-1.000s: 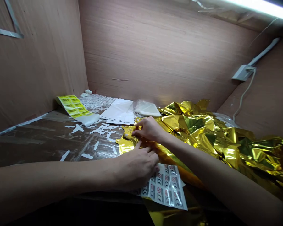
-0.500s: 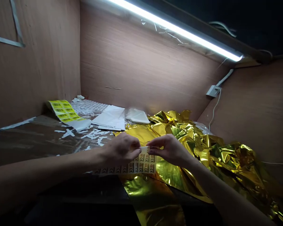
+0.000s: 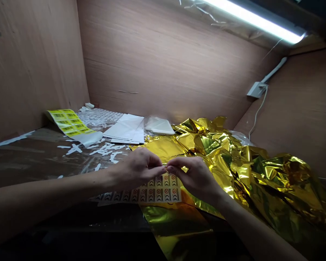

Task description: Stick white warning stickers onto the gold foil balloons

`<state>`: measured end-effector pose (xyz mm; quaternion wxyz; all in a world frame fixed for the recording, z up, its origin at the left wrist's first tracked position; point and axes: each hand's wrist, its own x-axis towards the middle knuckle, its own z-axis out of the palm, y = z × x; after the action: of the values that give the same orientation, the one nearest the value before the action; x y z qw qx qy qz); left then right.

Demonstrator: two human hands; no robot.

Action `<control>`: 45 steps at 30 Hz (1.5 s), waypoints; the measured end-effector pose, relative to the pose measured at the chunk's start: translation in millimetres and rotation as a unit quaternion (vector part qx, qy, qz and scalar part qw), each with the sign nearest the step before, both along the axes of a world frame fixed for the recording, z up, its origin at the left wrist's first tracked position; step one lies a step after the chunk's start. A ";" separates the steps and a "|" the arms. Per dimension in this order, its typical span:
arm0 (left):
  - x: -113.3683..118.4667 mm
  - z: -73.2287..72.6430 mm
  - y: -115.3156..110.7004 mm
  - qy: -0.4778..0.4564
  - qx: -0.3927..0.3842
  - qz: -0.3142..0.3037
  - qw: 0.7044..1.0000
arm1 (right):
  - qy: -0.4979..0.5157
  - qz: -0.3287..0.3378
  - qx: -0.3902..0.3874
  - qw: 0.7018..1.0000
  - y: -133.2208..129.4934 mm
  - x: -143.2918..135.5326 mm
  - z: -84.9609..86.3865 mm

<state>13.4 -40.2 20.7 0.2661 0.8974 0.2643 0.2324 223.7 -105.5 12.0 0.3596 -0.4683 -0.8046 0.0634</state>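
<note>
A pale sheet of small stickers [image 3: 159, 195], printed with CE marks and red prohibition circles, hangs below both hands over the front edge of the table. At the sheet's upper edge, my left hand [image 3: 141, 165] is closed in a pinch of thumb and finger. Opposite it, my right hand [image 3: 195, 175] pinches too, and the fingertips of both hands nearly meet. Only a tiny bit of the sheet shows between them; whether a single sticker is lifted there, I cannot tell. Gold foil film [image 3: 163, 150] lies beneath and behind the hands, with a strip draping off the front.
Yellow labels [image 3: 70, 121] curl up at the left. White paper sheets [image 3: 126, 128] and a clear-wrapped pack [image 3: 160, 125] lie at the back. White scraps [image 3: 105, 150] are stuck to the brown tabletop [image 3: 38, 156]. Crumpled foil [image 3: 260, 181] heaps on the right, below a wall socket [image 3: 256, 89].
The fingertips have drawn closer together, hiding the white edge that showed between them. More of the sticker sheet's lower rows shows. The view has shifted, so the lamp sits higher and further right.
</note>
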 end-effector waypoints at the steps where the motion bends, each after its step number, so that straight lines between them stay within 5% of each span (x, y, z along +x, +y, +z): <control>1: 0.4 -0.9 0.0 0.004 0.007 -0.001 1.000 | -0.010 -0.002 0.006 1.000 -0.1 -0.6 -1.3; 14: 3.7 -13.8 10.5 0.037 0.083 -0.019 0.996 | -0.059 0.009 -0.011 0.998 -5.0 -4.5 2.4; 20: 0.8 -11.9 6.9 0.015 0.023 -0.002 1.000 | -0.020 0.000 0.028 0.999 -7.3 -5.8 1.0; 29: -0.3 -3.9 -0.8 -0.017 -0.059 0.000 0.998 | 0.056 -0.035 -0.021 0.998 -12.2 -10.8 1.6; 45: 3.3 -9.0 5.1 0.041 -0.039 0.003 0.998 | 0.028 -0.066 -0.051 0.996 -17.0 -14.0 -2.3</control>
<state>16.8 -35.1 11.7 0.2887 0.8944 0.2867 0.1859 209.7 -122.5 9.7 0.3612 -0.5361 -0.7572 0.0941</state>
